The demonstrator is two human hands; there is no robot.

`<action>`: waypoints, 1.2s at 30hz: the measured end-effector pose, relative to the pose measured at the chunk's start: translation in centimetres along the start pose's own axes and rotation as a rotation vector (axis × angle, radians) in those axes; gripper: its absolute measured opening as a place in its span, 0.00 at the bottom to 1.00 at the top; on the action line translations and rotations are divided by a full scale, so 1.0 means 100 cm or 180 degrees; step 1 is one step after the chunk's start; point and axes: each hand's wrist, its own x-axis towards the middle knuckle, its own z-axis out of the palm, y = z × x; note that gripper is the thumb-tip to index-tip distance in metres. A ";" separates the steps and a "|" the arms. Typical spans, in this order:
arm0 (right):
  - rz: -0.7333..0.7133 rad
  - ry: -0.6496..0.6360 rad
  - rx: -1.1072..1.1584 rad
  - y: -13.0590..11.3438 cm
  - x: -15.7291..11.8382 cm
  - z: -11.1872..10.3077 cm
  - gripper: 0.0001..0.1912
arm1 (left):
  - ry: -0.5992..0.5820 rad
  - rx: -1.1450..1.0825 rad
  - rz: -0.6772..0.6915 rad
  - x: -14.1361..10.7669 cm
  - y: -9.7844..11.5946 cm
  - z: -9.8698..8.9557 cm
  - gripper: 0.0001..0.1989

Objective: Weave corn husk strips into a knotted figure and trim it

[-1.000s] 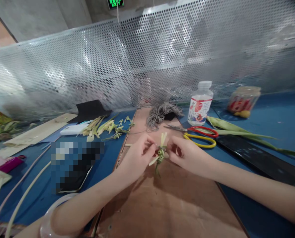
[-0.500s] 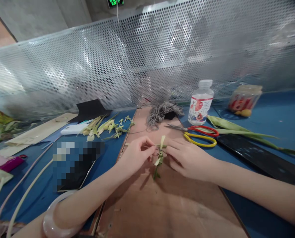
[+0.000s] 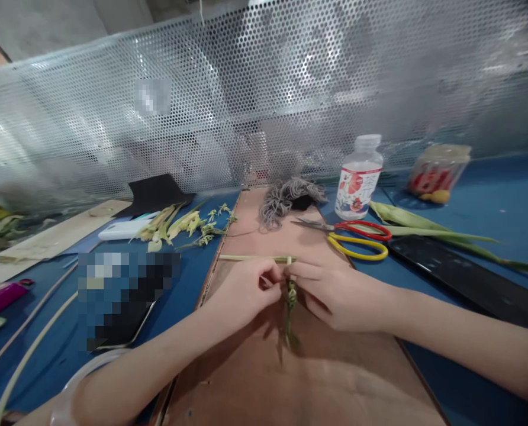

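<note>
Over a brown wooden board (image 3: 228, 367), my left hand (image 3: 250, 287) and my right hand (image 3: 330, 290) meet at a small knotted green plant piece (image 3: 292, 296). Thumb and fingertips of my left hand pinch at the left side of its top. Bent fingers of my right hand close on the same piece from the right. A leafy green end hangs below the knots. Behind my left hand, a pale green stem (image 3: 240, 257) lies crosswise and reaches the top of the knotted piece.
Scissors (image 3: 359, 253), a labelled bottle (image 3: 359, 183), a jar (image 3: 439, 174), long leaves (image 3: 406, 219) and a black phone (image 3: 463, 278) are at the right. Grey yarn (image 3: 275, 204) lies behind. Plant scraps (image 3: 184, 228) and a dark phone (image 3: 133, 313) are at the left.
My fingertips have drawn closer together around the top of the knotted piece. The piece now hangs straighter, and more of the crosswise stem shows. The camera view has shifted slightly.
</note>
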 end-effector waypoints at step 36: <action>-0.0022 -0.0105 0.0026 0.008 -0.001 -0.004 0.07 | -0.0173 0.0447 -0.0183 0.000 0.003 -0.009 0.07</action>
